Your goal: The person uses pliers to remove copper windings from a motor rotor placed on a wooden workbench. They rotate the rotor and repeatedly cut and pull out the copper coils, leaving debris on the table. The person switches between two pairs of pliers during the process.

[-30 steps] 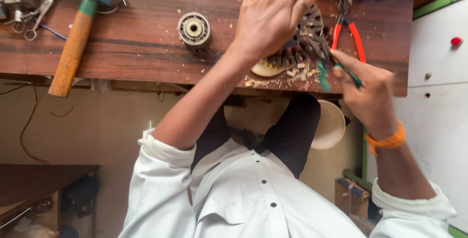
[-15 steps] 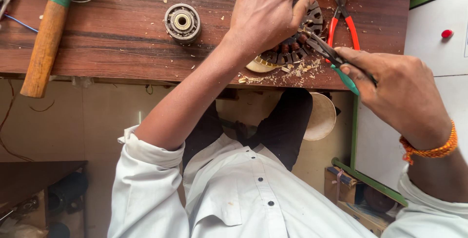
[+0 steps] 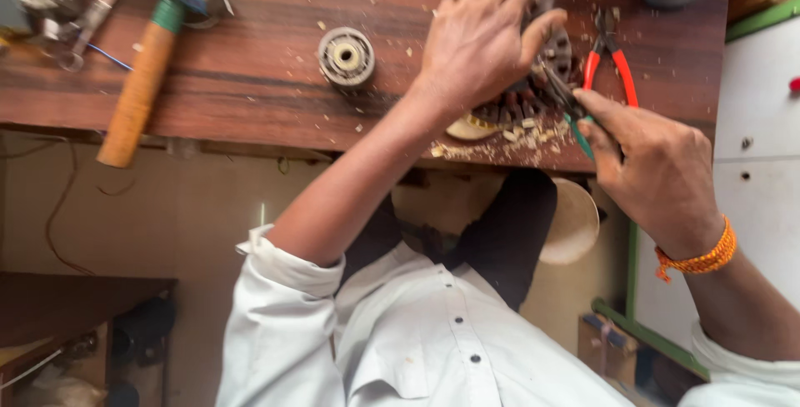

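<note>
Head view: wooden desk [image 3: 250, 82]; slotted motor core [image 3: 533, 94] at its near edge, pinned flat under the spread left hand [image 3: 479, 40]; right hand [image 3: 658, 174] clenched around a green-handled tool [image 3: 575, 124], tip in the slots.

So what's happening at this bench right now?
A person in a white shirt is working on a round, slotted motor core at the near edge of a wooden workbench. The left hand presses down on the core, while the right hand works a green-handled tool into its slots. Pale scraps litter the edge. Red-handled pliers, a small round bearing-like part and a wooden-handled hammer lie nearby.
</note>
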